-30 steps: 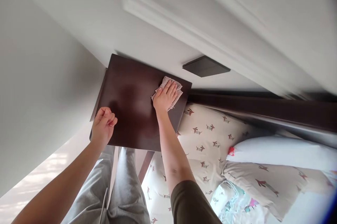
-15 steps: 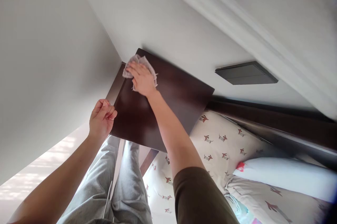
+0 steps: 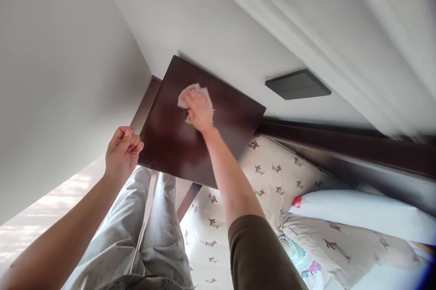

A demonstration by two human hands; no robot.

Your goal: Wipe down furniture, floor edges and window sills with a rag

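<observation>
My right hand (image 3: 198,110) presses a pale, thin cleaning cloth (image 3: 204,95) onto the top of a dark brown wooden nightstand (image 3: 184,145). The fingers bend over the cloth, whose loose edges show around them; hand and cloth are a little blurred. Left of the nightstand's near corner, my left hand (image 3: 123,151) is held up with its fingers curled into a loose fist and nothing visible in it. Glossy and reddish, the nightstand top stands at the wall.
To the right is a bed with a dog-print sheet (image 3: 235,217), a white pillow (image 3: 361,213) and a patterned pillow (image 3: 323,240). The dark headboard (image 3: 340,149) runs along the wall. Above it sits a dark switch panel (image 3: 298,85). My legs (image 3: 156,226) stand close to the nightstand.
My right hand has slid the cloth from the far left corner toward the middle of the nightstand top. The left hand keeps its curled shape; the view has shifted slightly.
</observation>
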